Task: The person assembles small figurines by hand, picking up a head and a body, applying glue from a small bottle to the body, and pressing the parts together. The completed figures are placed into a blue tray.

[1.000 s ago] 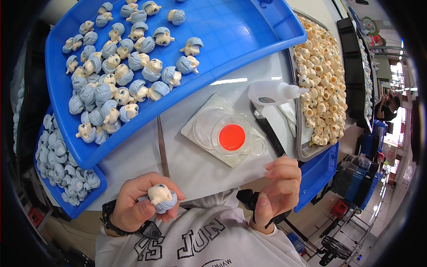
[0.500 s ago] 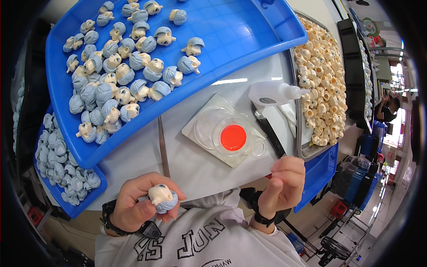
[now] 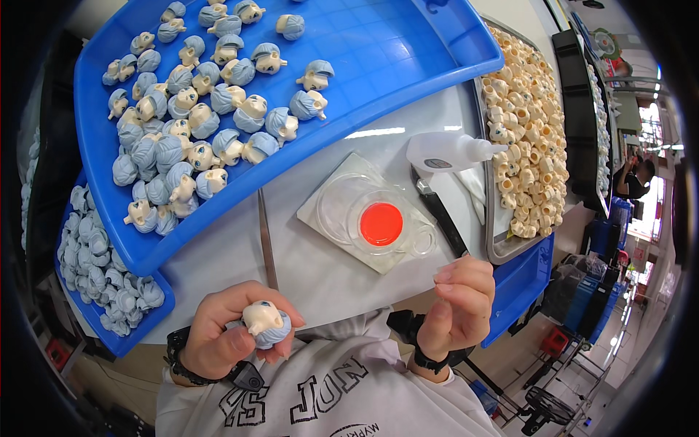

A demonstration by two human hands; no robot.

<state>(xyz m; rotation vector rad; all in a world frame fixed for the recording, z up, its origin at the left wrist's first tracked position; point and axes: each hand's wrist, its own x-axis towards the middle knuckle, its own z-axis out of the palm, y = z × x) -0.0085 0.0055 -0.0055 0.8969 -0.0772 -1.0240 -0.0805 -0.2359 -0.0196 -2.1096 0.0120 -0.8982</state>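
Observation:
Low on the left, my left hand (image 3: 218, 331) is closed around a doll head (image 3: 263, 318) with a pale face and light blue hair. The face points up, between thumb and fingers. My right hand (image 3: 462, 302) is raised at the table's front edge, fingers bent and thumb apart from them, with nothing visible in between. Just beyond its fingers lies a black-handled tool (image 3: 440, 215), partly hidden by the hand. Similar doll heads (image 3: 204, 120) fill the left side of a large blue tray (image 3: 364, 109).
A clear round dish of red-orange material (image 3: 381, 223) rests on a white slab (image 3: 313, 211). Behind it lies a white squeeze bottle (image 3: 448, 153). A metal tray (image 3: 502, 251) holds many cream face parts (image 3: 528, 138). Blue hair pieces (image 3: 95, 255) fill a bin at left. A metal strip (image 3: 267, 244) lies mid-table.
My right hand has shifted slightly left and down, its fingers and thumb now a little differently spread. The left hand and its doll head stay practically still.

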